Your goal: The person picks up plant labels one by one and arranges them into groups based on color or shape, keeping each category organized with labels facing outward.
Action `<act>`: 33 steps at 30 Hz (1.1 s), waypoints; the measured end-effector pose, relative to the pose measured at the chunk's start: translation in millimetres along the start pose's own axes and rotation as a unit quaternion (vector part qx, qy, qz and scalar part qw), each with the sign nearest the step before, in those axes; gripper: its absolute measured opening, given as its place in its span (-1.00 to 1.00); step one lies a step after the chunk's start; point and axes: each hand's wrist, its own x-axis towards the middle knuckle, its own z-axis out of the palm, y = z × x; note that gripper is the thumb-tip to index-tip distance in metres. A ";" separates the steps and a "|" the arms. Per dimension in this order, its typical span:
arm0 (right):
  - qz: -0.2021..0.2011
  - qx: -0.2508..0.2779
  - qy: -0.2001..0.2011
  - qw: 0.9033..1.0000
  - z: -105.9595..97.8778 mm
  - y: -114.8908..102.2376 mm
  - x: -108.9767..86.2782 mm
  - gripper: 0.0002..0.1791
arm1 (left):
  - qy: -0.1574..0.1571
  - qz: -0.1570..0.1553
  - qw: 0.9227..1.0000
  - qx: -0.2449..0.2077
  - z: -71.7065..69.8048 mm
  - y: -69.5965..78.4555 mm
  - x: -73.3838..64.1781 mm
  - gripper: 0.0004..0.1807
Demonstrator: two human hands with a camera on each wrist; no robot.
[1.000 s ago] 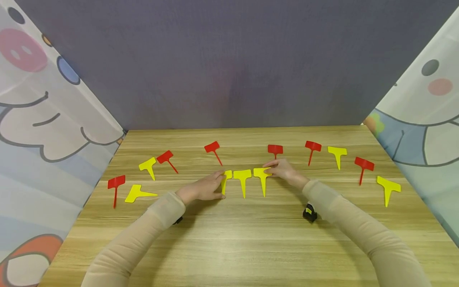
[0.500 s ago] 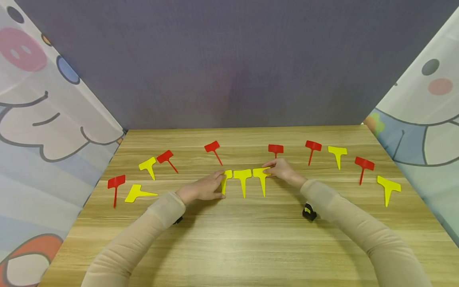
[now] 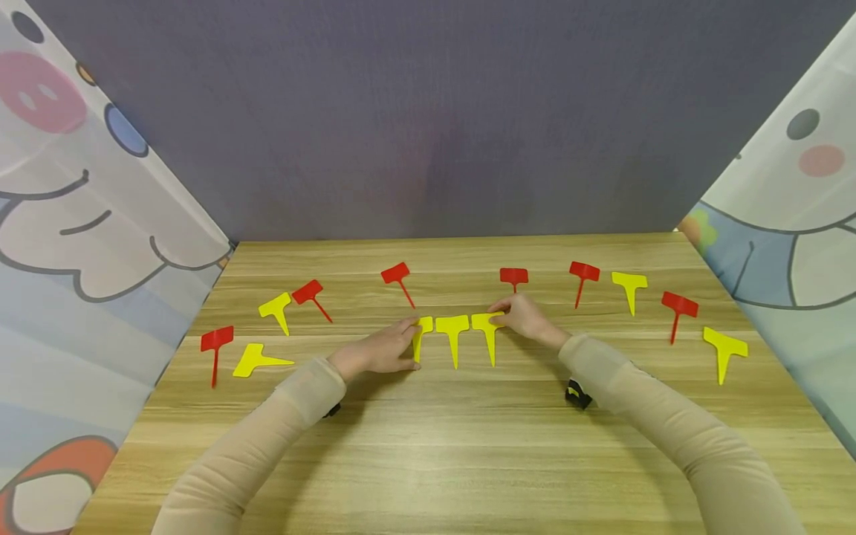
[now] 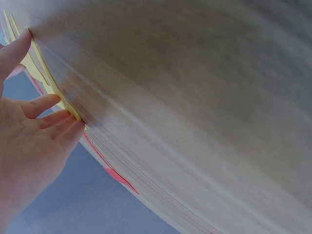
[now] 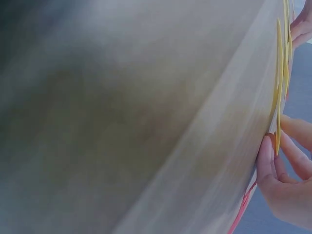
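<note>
In the head view, three T-shaped yellow plant labels lie in a row at the middle of the wooden table, stems towards me. My left hand is at the left label; its fingers touch the head and its thumb is at the stem tip, as the left wrist view also shows. The middle label is untouched between the hands. My right hand pinches the right end of the right label's head. In the right wrist view, that yellow label runs in between thumb and fingers.
Red plant labels lie around the row, such as one behind the right hand and one at back left. More yellow labels are spread at both sides. A grey panel stands at the table's far edge.
My right hand and the right yellow label have shifted very slightly left, towards the middle label. The left hand and the other labels look unmoved.
</note>
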 end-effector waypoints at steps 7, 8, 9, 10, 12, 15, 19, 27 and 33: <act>-0.049 -0.029 0.005 0.998 -0.6 -1.1 0.1 -0.81 | 0.002 0.000 1.000 0.001 0.8 -0.5 0.5 -0.21; -0.052 -0.030 0.002 0.998 -0.8 -0.9 0.3 -0.81 | 0.002 0.000 1.000 0.001 0.9 -0.6 0.6 -0.21; -0.056 -0.029 0.000 0.998 -1.1 -0.5 0.4 -0.81 | 0.003 0.000 1.000 0.001 1.0 -0.7 0.6 -0.21; -0.062 -0.025 -0.003 0.998 -1.2 0.5 0.7 -0.81 | 0.003 0.001 1.000 0.001 1.1 -0.8 0.7 -0.21; -0.069 -0.019 -0.009 0.997 -1.6 2.7 1.1 -0.80 | 0.003 0.001 1.000 0.003 1.2 -0.9 0.8 -0.22; -0.093 -0.004 -0.014 0.996 0.7 13.8 5.7 -0.76 | 0.004 0.002 1.000 0.004 1.6 -1.2 1.0 -0.22; -0.087 -0.007 -0.012 0.996 1.1 12.5 4.8 -0.76 | 0.004 0.001 1.000 0.006 2.1 -1.5 1.4 -0.21; -0.056 -0.022 0.005 0.998 -6.9 -3.0 -7.1 -0.80 | 0.002 0.000 1.000 0.007 1.5 -0.6 0.4 -0.21; -0.062 0.024 -0.001 0.998 -16.6 -1.7 -11.9 -0.78 | 0.001 -0.002 1.000 0.008 0.8 0.3 0.5 -0.21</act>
